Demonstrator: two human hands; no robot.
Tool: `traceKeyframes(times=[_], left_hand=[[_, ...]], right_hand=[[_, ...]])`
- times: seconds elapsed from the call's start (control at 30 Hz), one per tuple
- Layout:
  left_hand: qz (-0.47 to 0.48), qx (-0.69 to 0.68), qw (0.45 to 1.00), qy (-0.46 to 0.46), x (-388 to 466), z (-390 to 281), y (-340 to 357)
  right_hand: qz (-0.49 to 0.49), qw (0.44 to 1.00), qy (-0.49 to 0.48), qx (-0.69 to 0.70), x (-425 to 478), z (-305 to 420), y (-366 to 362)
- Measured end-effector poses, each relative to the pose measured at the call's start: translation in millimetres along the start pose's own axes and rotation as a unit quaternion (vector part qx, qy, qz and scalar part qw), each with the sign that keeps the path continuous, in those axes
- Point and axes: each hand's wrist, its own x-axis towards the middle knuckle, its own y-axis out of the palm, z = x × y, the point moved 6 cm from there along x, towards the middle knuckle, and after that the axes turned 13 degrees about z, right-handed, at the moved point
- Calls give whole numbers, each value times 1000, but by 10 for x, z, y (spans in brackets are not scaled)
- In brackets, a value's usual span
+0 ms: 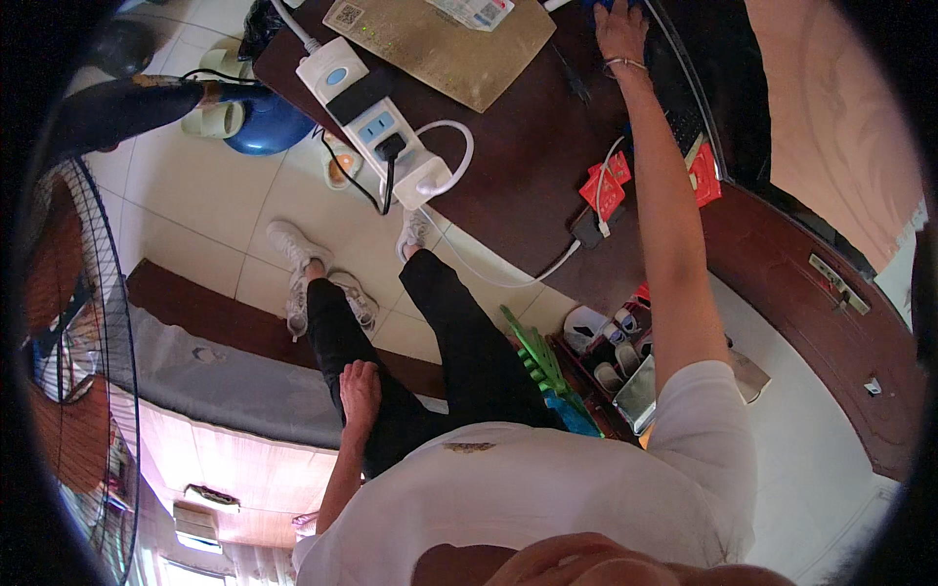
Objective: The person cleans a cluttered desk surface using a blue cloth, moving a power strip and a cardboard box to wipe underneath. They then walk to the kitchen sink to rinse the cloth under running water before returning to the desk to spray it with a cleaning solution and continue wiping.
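Note:
My right hand [621, 33], with a bracelet at the wrist, reaches over the dark brown tabletop [506, 176] to the top edge of the view. Its fingers lie on a blue object [597, 9] that is mostly cut off, so its kind and my grip are unclear. On my thigh rests my left hand [360, 395], with nothing visible in it. A white power strip [388, 128] sits along the table's near edge, holding a black plug [390, 146] and a white plug [434, 178]. Beside my right forearm are red packets [604, 187] and a black adapter [588, 228] with white cables.
A gold-brown flat panel [454, 55] lies on the table. At left stands a wire fan guard [121, 308]. Green plastic [538, 351] and a box of small items [619, 351] are beside my leg. White shoes [293, 245] and a blue round object [271, 124] are on the tiled floor.

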Motion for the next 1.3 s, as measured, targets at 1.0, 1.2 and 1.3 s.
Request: traceKeyframes(times=[1.0, 1.2, 1.3], left_hand=[[9, -12, 1000, -19, 355, -147, 8], [1, -47, 999, -22, 277, -103, 37], [-2, -60, 998, -21, 282, -96, 104]], right_hand=[[137, 990, -5, -27, 359, -179, 341], [169, 972, 152, 56, 911, -713, 982], [165, 969, 169, 71, 1018, -769, 1129]])
